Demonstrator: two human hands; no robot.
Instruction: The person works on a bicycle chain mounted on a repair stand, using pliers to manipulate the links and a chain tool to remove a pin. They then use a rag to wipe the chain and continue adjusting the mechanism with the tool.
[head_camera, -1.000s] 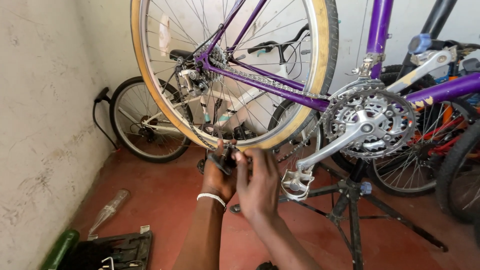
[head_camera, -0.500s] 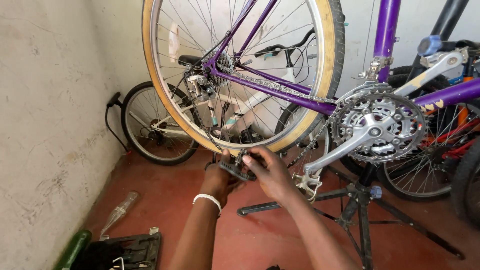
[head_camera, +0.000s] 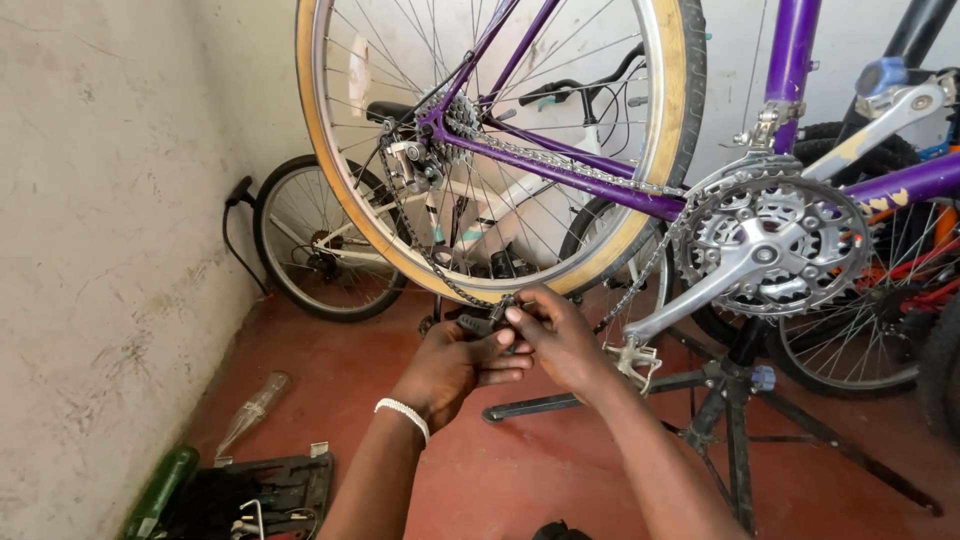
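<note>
Both hands pinching chain and dark tool near wheel | chain looking limp, greasy | gripping best by side plates

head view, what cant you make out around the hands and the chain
- Small dark tool, head view: mostly covered by the left hand and right hand; kind unclear.
- Chain where they grip it: hidden by fingers.
- Purple bike frame: front cut off by the right edge.
- Open toolbox: contents too dark.
</note>
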